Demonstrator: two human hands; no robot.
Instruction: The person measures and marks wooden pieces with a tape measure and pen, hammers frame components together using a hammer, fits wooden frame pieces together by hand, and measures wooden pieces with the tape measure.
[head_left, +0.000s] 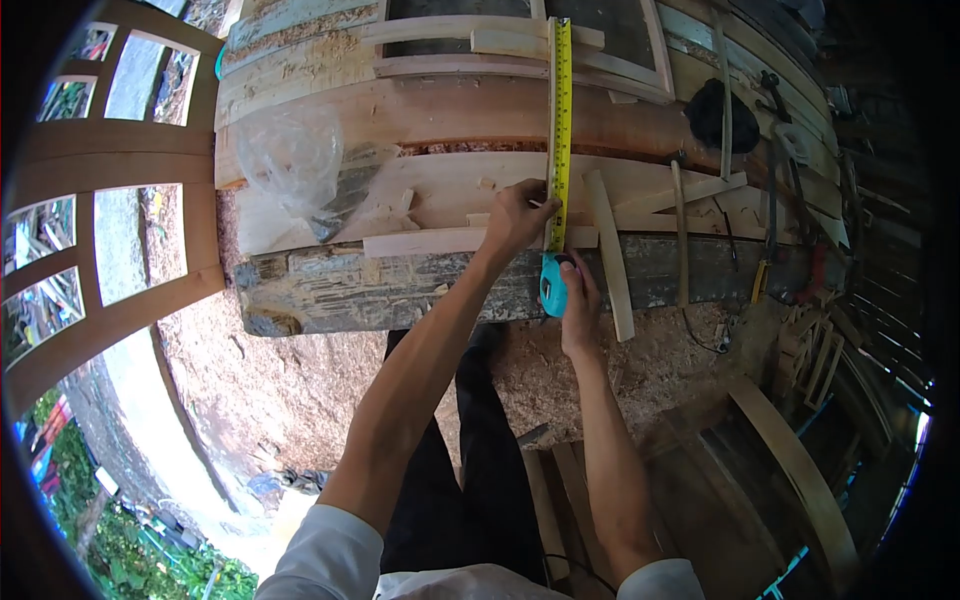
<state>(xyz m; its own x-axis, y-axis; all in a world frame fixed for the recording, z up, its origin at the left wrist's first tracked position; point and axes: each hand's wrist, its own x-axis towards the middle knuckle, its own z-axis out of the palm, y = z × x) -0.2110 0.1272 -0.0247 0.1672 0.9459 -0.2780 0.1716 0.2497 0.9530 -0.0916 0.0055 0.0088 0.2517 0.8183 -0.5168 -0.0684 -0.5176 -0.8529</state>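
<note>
A turquoise tape measure (pixel 553 285) is in my right hand (pixel 580 305), its case over the front edge of the workbench (pixel 400 290). The yellow blade (pixel 561 110) runs straight out across the bench to a wooden frame (pixel 450 66) at the back. Beside the blade lies a narrow wood strip (pixel 550 130). My left hand (pixel 517 217) pinches at the blade and strip, a little beyond the case; its fingertips are closed there. Under my hands a short flat board (pixel 425 243) lies crosswise. Just right of them is a slightly curved wood piece (pixel 609 255).
A clear plastic bag (pixel 290 155) lies on the left of the bench. Toward the right are a hammer-like wooden handle (pixel 681 235), a black bag (pixel 722 115) and several hand tools. A wooden lattice frame (pixel 110 150) stands at left. Shavings cover the ground.
</note>
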